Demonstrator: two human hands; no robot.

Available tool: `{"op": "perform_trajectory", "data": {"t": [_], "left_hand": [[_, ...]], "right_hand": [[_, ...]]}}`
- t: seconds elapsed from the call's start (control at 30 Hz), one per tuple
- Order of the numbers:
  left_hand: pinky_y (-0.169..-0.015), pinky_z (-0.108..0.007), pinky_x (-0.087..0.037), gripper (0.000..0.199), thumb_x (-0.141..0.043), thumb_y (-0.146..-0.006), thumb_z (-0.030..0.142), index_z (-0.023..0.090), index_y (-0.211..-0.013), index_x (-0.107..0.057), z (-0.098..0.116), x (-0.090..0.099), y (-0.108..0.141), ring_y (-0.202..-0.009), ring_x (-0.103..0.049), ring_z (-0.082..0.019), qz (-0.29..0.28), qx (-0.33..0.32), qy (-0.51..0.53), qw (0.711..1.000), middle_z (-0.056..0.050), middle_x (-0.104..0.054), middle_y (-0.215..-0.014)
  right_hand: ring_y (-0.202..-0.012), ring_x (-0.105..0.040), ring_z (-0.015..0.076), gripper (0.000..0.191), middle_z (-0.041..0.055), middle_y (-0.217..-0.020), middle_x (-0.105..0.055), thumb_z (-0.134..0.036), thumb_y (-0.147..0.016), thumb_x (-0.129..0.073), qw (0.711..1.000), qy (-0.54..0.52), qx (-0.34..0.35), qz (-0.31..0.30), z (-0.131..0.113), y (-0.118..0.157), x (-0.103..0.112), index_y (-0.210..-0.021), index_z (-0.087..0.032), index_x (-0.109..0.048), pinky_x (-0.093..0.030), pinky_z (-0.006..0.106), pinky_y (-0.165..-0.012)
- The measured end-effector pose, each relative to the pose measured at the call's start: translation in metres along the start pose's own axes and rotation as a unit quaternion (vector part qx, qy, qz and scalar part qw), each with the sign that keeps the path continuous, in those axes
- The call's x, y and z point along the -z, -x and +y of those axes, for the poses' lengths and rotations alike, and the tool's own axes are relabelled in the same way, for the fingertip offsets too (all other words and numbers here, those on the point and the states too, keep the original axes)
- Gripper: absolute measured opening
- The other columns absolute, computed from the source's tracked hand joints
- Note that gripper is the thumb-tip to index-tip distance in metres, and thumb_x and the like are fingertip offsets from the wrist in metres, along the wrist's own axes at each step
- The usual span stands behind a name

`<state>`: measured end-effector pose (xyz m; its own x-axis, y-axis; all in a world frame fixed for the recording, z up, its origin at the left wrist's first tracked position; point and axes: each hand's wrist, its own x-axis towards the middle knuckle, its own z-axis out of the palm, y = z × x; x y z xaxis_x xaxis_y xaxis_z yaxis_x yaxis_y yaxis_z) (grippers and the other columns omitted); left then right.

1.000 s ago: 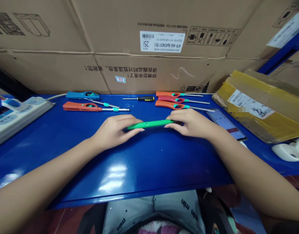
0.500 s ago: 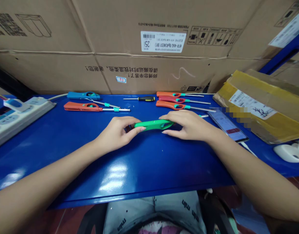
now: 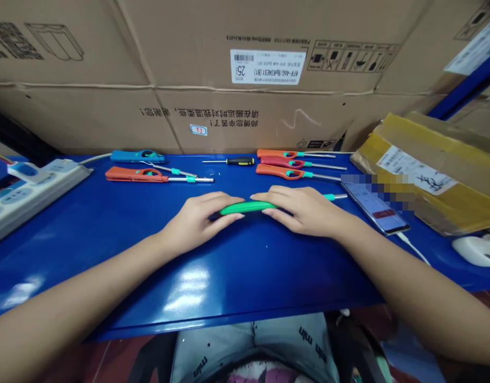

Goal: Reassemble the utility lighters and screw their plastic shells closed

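The L hand and R hand are pinching the green lighter btwn thumbs and fingers, on the near side of the screwdriver, and it's prob. feeling light, hard and a bit slippery, w/ its handle making the best grabbing spot.

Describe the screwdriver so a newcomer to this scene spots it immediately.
Find the big cardboard box behind the blue table. At the table's back edge, the screwdriver lies between two lighters on the left and three lighters on the right. Unlike them, it has a black-and-yellow handle.
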<state>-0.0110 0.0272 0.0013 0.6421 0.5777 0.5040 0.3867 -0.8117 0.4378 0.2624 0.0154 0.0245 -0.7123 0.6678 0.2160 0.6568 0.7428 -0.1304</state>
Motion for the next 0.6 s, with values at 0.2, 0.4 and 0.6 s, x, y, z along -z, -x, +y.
{"op": "perform_trajectory", "data": {"t": [0.2,0.4,0.6], "left_hand": [[-0.091,-0.023,-0.056,0.028,-0.065,-0.097,0.028,0.014,-0.120,-0.070,0.0003,-0.0018,0.0012,-0.095,-0.073,-0.017,0.008,-0.074,-0.023,0.997,-0.010,-0.076,-0.106],[-0.087,-0.025,-0.058,0.024,-0.059,-0.100,0.029,0.015,-0.117,-0.069,0.0017,-0.0019,0.0021,-0.094,-0.073,-0.017,-0.033,-0.037,0.000,0.999,-0.009,-0.076,-0.106],[-0.089,-0.026,-0.057,0.025,-0.059,-0.100,0.029,0.015,-0.118,-0.069,0.0059,-0.0051,0.0024,-0.095,-0.073,-0.017,-0.045,-0.029,0.007,0.999,-0.009,-0.077,-0.108]], "right_hand": [[-0.102,-0.070,0.0229,0.039,0.0075,-0.116,-0.073,-0.042,-0.106,-0.041,0.999,-0.044,0.022,-0.009,-0.0029,-0.0016,-0.0046,-0.132,-0.022,-0.062,-0.051,0.032,-0.078],[-0.094,-0.070,0.0217,0.033,0.0056,-0.109,-0.075,-0.038,-0.105,-0.042,0.997,-0.075,0.004,-0.027,-0.0061,-0.0012,-0.0072,-0.117,-0.021,-0.067,-0.047,0.031,-0.077],[-0.097,-0.071,0.0231,0.031,0.0051,-0.110,-0.076,-0.040,-0.104,-0.047,0.997,-0.067,-0.009,-0.031,-0.0085,-0.0036,-0.0087,-0.115,-0.021,-0.068,-0.045,0.031,-0.076]]}}
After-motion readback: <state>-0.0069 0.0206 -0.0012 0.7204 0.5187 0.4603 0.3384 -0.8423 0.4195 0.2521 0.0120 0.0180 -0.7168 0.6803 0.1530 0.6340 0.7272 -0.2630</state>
